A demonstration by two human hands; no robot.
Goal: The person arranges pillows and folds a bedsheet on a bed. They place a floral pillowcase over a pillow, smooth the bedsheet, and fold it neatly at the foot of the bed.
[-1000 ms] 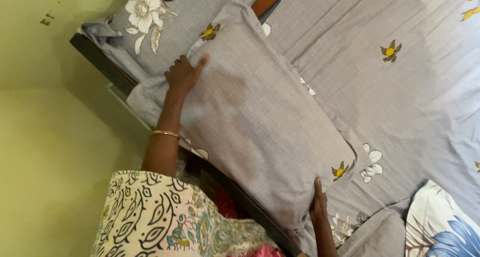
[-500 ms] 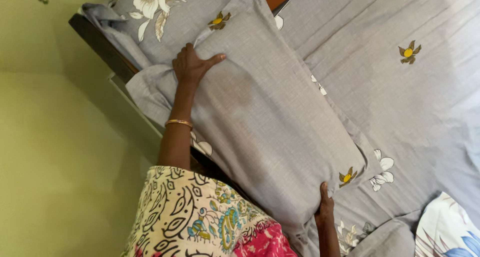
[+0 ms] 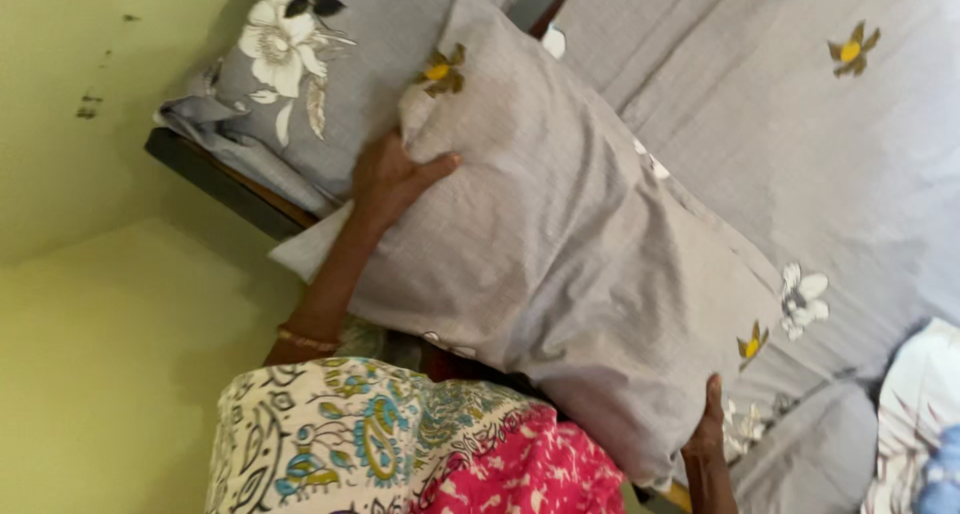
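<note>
A long grey pillow (image 3: 580,244) with small yellow and white flowers lies slanted across the edge of the bed, its near side lifted off the mattress. My left hand (image 3: 392,179) grips its upper left end, thumb on top and fingers underneath. My right hand (image 3: 706,436) holds the lower right end from below, mostly hidden by the pillow. A gold bangle (image 3: 305,339) is on my left wrist.
A second grey pillow (image 3: 300,64) with a large white flower lies at the head of the bed. A grey flowered sheet (image 3: 800,144) covers the mattress. The dark bed frame (image 3: 215,179) meets a green wall (image 3: 90,274). A white and blue cloth (image 3: 925,424) lies at right.
The pillow has been raised and tilted toward me, its near edge off the bed. My left hand has curled under its end. The brown object above the pillow is out of sight.
</note>
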